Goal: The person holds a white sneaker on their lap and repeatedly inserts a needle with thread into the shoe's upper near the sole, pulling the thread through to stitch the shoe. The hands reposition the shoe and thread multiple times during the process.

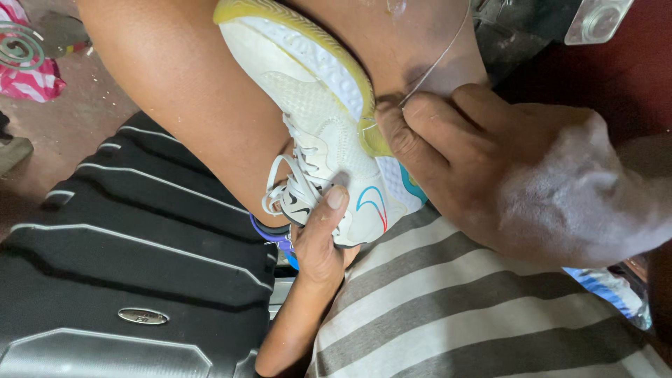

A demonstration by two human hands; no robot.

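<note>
A white sneaker [318, 119] with a yellowed sole edge and red-and-blue side marks lies wedged between my bare knees, sole side up. My left hand [318, 245] comes from below and grips the shoe near its laces, with the thumb pressed on the side. My right hand [490, 168] sits at the sole's edge, its fingertips pinched on a thin pale thread [437, 59]. From the fingertips the thread runs taut up to the top right. Any needle is hidden inside the pinch.
A black ribbed hard-shell suitcase [133, 252] lies at the lower left. Grey-and-white striped cloth [448, 301] covers my lap. A pink-and-white cloth [31, 80] and a green spiral coil [19, 47] lie on the floor at top left. A clear plastic container [598, 19] stands top right.
</note>
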